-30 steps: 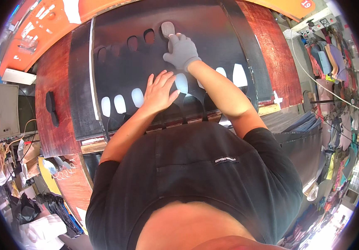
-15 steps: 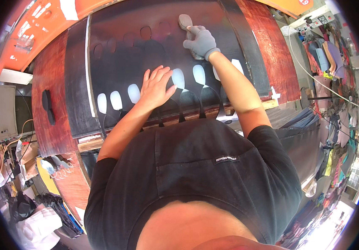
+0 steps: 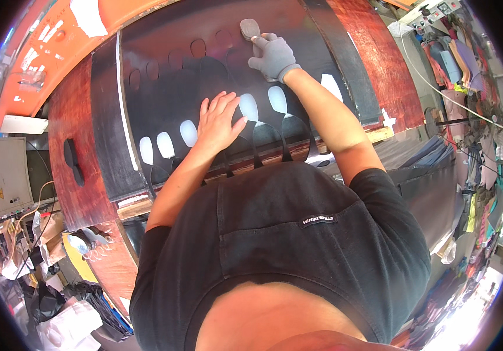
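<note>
A black sheet (image 3: 163,99) spreads across the bench under both hands. My right hand (image 3: 273,57), in a grey glove, is closed around a grey sole-shaped cutting die (image 3: 250,27) at the sheet's far right part. The die's rounded end shows beyond the fingers; the rest is hidden by the glove. My left hand (image 3: 218,123) is bare and lies flat on the sheet, fingers spread, holding nothing. Along the near side runs a row of sole-shaped openings with bright white ends, among them an opening (image 3: 249,107) beside my left hand. Rounded outlines (image 3: 198,48) mark the far part.
An orange machine (image 3: 47,58) stands at the far left. A black sole-shaped piece (image 3: 72,161) lies on the reddish wooden board (image 3: 67,199) at left. A grey electrical box (image 3: 10,175) is beyond it. Sheets and scraps (image 3: 456,64) hang or pile up at right.
My right hand has shifted slightly to the left with the cutting die. My left hand has stayed on the sheet. The whole view has tilted a little.
</note>
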`<move>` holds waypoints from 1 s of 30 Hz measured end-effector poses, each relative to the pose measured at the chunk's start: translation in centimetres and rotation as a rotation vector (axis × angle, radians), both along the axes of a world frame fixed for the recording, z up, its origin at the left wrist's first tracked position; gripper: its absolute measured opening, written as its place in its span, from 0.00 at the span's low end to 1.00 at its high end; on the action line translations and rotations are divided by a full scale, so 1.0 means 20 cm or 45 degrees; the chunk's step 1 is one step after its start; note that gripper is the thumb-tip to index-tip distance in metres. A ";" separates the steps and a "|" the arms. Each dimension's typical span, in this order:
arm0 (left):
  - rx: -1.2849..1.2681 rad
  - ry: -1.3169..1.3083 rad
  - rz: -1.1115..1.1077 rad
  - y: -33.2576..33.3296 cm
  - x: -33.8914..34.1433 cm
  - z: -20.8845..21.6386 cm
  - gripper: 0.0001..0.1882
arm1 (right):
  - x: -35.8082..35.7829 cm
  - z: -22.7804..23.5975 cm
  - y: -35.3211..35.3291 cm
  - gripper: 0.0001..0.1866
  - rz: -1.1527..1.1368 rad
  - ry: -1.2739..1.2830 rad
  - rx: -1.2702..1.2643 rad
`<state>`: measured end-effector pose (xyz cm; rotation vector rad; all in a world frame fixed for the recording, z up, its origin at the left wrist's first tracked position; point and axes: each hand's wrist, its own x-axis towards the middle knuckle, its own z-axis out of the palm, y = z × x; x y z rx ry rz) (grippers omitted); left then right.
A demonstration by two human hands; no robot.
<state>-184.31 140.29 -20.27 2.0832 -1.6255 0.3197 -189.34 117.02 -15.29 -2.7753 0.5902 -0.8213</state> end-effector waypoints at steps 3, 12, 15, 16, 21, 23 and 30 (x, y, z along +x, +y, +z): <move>0.061 0.036 0.017 0.00 0.00 0.02 0.25 | 0.00 0.01 -0.04 0.30 0.048 -0.021 0.118; -0.194 0.077 -0.182 0.39 -0.06 0.19 0.06 | -0.77 -0.09 -0.42 0.30 -0.186 -0.218 0.104; -0.138 0.039 -0.027 0.57 -0.08 0.08 0.08 | -1.15 -0.30 -0.49 0.28 -0.521 -0.266 0.421; -0.101 -0.018 0.041 0.58 -0.07 0.02 0.09 | -1.25 -0.37 -0.50 0.26 -0.602 -0.305 0.470; -0.285 0.005 0.341 0.49 0.07 -0.15 0.16 | -1.18 -0.54 -0.57 0.06 -0.502 -0.487 -0.128; -0.387 -0.028 0.349 0.41 0.17 -0.13 0.17 | -1.07 -0.50 -0.64 0.07 -0.546 -0.524 -0.103; -0.122 -0.217 0.435 0.08 0.70 0.09 0.12 | -0.49 -0.24 -0.90 0.09 -0.565 -0.486 -0.073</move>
